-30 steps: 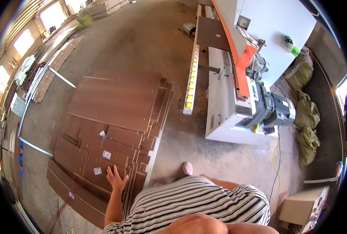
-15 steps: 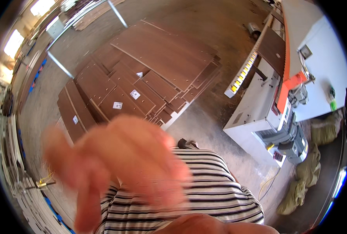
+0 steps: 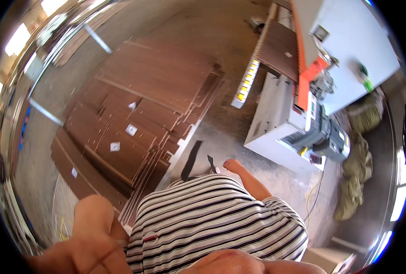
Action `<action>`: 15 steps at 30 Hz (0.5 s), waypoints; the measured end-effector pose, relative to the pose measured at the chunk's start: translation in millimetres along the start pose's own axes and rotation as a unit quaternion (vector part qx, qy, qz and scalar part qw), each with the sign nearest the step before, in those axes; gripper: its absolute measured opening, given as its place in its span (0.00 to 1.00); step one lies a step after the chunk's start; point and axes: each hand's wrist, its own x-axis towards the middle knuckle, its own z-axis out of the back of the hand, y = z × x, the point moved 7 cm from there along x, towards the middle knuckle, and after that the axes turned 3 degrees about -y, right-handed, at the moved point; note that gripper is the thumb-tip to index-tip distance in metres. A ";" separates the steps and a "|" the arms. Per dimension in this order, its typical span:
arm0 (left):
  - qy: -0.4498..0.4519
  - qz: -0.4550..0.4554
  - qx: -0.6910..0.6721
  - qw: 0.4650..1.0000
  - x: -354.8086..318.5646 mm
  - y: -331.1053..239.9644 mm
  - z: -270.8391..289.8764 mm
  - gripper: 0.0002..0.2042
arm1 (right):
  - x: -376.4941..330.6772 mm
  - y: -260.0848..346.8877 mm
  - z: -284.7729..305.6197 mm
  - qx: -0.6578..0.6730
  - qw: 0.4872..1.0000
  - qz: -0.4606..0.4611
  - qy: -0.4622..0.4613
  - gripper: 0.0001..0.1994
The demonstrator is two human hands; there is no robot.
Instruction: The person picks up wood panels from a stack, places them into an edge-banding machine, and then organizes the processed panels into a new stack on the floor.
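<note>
Boards [image 3: 134,123] lie stacked by the bare left hand [image 3: 93,237], grip unclear; a bump could slide them.

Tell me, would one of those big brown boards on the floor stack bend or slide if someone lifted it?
The top board looks thin, flat and wide, so it would probably stay fairly stiff yet sag a little if lifted at one edge. It seems heavy and awkward for one person. Its smooth face may let it slide over the boards below.
</note>
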 end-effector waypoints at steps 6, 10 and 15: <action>-0.102 0.101 0.138 0.980 1.2 24.5 -17.1 0.15 | 11.2 -29.4 115.4 0.365 0.895 -0.166 -0.195 0.08; -0.047 0.133 0.033 0.990 8.7 48.3 -28.6 0.17 | 23.9 -45.1 229.6 0.558 0.752 -0.130 -0.326 0.09; 0.037 0.202 -0.126 0.971 -2.7 74.7 -15.3 0.16 | 38.6 -87.7 337.0 0.716 0.547 -0.059 -0.429 0.12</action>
